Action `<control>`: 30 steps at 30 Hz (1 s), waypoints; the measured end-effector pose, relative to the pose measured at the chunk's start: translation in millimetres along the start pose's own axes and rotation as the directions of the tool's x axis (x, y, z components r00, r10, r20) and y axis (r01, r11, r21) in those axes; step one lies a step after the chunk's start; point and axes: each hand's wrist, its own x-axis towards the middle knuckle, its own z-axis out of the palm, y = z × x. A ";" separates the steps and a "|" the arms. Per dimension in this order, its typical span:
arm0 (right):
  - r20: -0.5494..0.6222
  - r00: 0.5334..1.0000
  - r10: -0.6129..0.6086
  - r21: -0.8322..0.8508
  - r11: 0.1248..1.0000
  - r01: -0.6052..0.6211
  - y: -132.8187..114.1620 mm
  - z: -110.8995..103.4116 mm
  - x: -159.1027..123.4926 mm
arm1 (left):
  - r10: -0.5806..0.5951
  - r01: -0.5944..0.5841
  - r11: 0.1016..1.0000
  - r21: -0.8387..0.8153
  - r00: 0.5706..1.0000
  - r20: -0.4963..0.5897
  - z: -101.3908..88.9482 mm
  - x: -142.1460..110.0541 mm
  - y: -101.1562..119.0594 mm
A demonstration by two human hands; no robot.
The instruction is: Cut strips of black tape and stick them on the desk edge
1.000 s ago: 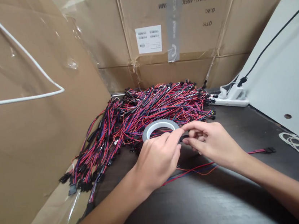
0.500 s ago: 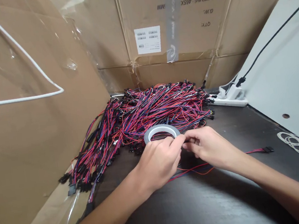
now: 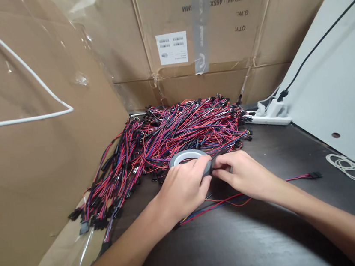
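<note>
While both hands meet right in front of the big wire pile (image 3: 177, 128), the left hand (image 3: 184, 188) is curled over the near edge of a grey tape roll (image 3: 189, 158), fingers wrapped on its rim. The right hand (image 3: 245, 174) is pinched shut just beside it, thumb and fingertips closed on what looks like the loose tape end, though it's too small to be sure. That roll sits on the dark table (image 3: 242, 237) touching the near edge of the pile.

One loose red-blue wire harness (image 3: 262, 189) runs under both hands, with its black connector lying well to the right of the pile. No real bin for the wires; they're heaped on the table, hemmed in by cardboard boxes (image 3: 185, 41) behind and a cardboard sheet (image 3: 40, 175) on the left. Right of the pile there's a white power strip (image 3: 270, 115) against a pale panel (image 3: 336, 87), and some white loops (image 3: 348, 166) nearer me.
</note>
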 end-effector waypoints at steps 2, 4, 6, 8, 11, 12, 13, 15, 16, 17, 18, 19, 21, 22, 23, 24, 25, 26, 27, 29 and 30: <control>0.012 0.998 0.058 0.029 0.998 -0.058 1.0 0.4 1.3 | -0.006 0.006 1.000 -0.009 1.000 0.011 -0.8 0.4 -0.1; 0.034 0.995 0.095 0.056 0.994 -0.097 1.9 0.6 2.7 | -0.014 0.014 1.000 0.000 0.999 0.041 -0.9 0.2 -0.1; 0.050 0.993 0.109 0.075 0.991 -0.112 2.3 0.8 3.7 | -0.025 0.024 1.000 0.015 0.997 0.069 -0.7 -0.2 -0.1; 0.055 0.993 0.102 0.086 0.991 -0.107 1.9 0.9 3.9 | -0.034 0.033 0.999 0.016 0.996 0.080 -0.7 -0.6 -0.1; 0.052 0.996 0.072 0.114 0.990 -0.077 0.6 0.8 3.2 | -0.066 0.065 0.998 0.007 0.995 0.072 -1.9 -0.4 -0.2; 0.051 0.997 0.058 0.121 0.991 -0.064 0.2 0.6 2.8 | -0.082 0.082 0.997 0.007 0.994 0.071 -2.5 -0.1 0.0; 0.049 0.998 0.044 0.124 0.991 -0.049 0.0 0.4 2.6 | -0.098 0.097 0.995 0.010 0.993 0.071 -3.1 0.3 0.3; 0.033 0.999 0.006 0.117 0.993 -0.010 0.0 -0.4 2.2 | -0.131 0.129 0.991 0.029 0.988 0.081 -4.2 1.1 1.5; 0.020 1.000 -0.019 0.108 0.994 0.017 0.3 -0.8 2.0 | -0.151 0.147 0.988 0.051 0.984 0.090 -4.6 1.4 2.3; 0.004 0.999 -0.053 0.097 0.994 0.052 0.8 -1.2 1.9 | -0.175 0.167 0.983 0.080 0.979 0.100 -4.9 1.6 3.0; -0.012 0.995 -0.095 0.081 0.992 0.095 1.5 -1.4 1.8 | -0.198 0.185 0.976 0.112 0.973 0.115 -5.1 1.6 3.7; -0.026 0.989 -0.145 0.061 0.987 0.146 2.4 -1.5 1.6 | -0.217 0.199 0.970 0.143 0.968 0.127 -5.2 1.7 4.1; -0.047 0.968 -0.246 0.006 0.969 0.246 4.1 -1.3 0.9 | -0.233 0.207 0.962 0.178 0.962 0.141 -5.7 1.7 4.2; -0.053 0.957 -0.285 -0.022 0.958 0.285 4.8 -1.2 0.4 | -0.231 0.205 0.962 0.179 0.963 0.142 -6.1 1.8 3.8; -0.059 0.947 -0.316 -0.048 0.948 0.314 5.2 -1.1 -0.2 | -0.226 0.202 0.965 0.169 0.965 0.134 -6.7 2.2 3.3; -0.066 0.938 -0.340 -0.068 0.940 0.335 5.2 -1.1 -0.7 | -0.221 0.202 0.967 0.153 0.968 0.122 -7.5 2.7 2.6; -0.074 0.930 -0.360 -0.083 0.932 0.353 4.9 -1.2 -1.3 | -0.220 0.205 0.970 0.133 0.969 0.109 -8.5 3.3 1.9; -0.084 0.922 -0.379 -0.096 0.924 0.371 4.4 -1.5 -1.8 | -0.219 0.208 0.972 0.112 0.970 0.100 -9.5 4.1 1.1; -0.094 0.911 -0.401 -0.104 0.914 0.392 3.5 -1.9 -2.3 | -0.220 0.212 0.973 0.091 0.971 0.093 -10.5 4.8 0.2; -0.108 0.892 -0.439 -0.116 0.897 0.427 1.6 -2.6 -3.2 | -0.219 0.215 0.975 0.055 0.972 0.083 -12.2 5.9 -1.6; -0.113 0.886 -0.450 -0.122 0.891 0.437 0.6 -3.0 -3.7 | -0.216 0.213 0.976 0.042 0.973 0.081 -12.9 6.3 -2.5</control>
